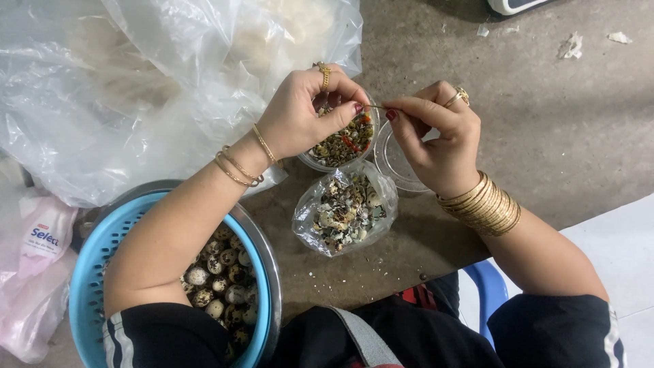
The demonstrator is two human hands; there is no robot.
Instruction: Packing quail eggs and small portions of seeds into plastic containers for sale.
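Note:
My left hand [303,112] and my right hand [436,136] meet above a clear plastic cup [340,143] filled with peeled speckled pieces and red bits. Between the fingertips of both hands I pinch a thin stick [376,107], held level over the cup. Just below the cup lies a small clear bag of broken eggshells [345,211]. A clear lid [395,160] rests on the floor under my right hand. At lower left, a blue colander [92,262] set in a metal bowl holds several speckled quail eggs [221,279], partly hidden by my left forearm.
A large crumpled clear plastic bag [136,88] fills the upper left. A pink and white packet [41,238] lies at the left edge. Scraps of paper [571,46] dot the concrete floor at upper right. A blue stool edge [489,286] shows near my knees.

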